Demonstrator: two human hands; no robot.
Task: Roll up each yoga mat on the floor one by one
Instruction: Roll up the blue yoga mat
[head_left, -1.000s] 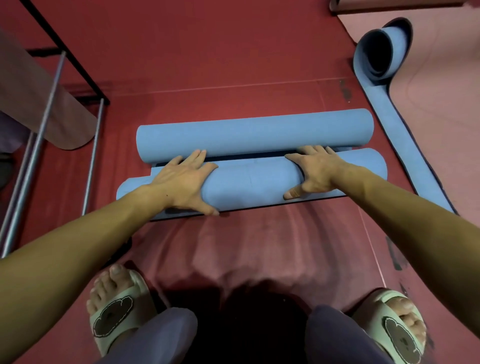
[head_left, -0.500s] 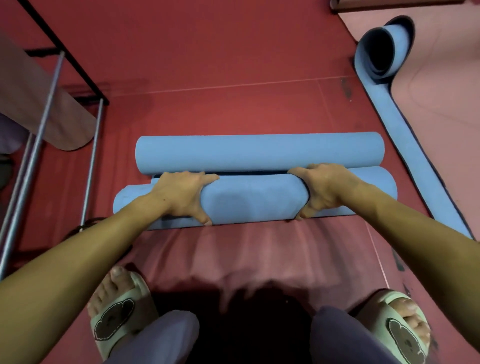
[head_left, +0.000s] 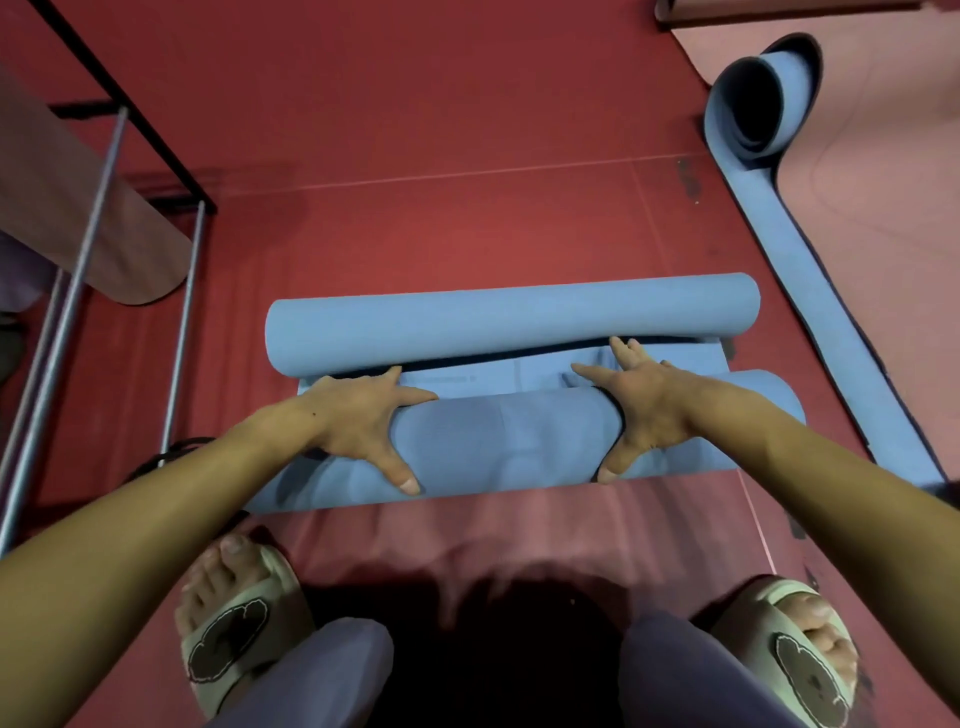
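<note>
A blue yoga mat roll (head_left: 498, 447) lies crosswise on the red floor just in front of me. My left hand (head_left: 358, 421) presses on its left part, fingers spread over the top and thumb on the near side. On its right part my right hand (head_left: 644, 410) presses, fingers straight and reaching past the roll's far side. A second blue roll (head_left: 509, 322) lies parallel behind it. Between the two rolls shows a narrow flat strip of blue mat (head_left: 493, 379).
A third blue mat (head_left: 753, 98), partly rolled, lies at the top right, its flat strip (head_left: 831, 322) running down the right side beside a pink mat (head_left: 883, 182). A metal rack (head_left: 78, 270) and a wooden board (head_left: 78, 208) stand left. My sandalled feet (head_left: 234, 623) are near.
My fingers, curled over the near roll half a second ago, now lie straighter on it. A flat strip of mat has come into sight between the two rolls.
</note>
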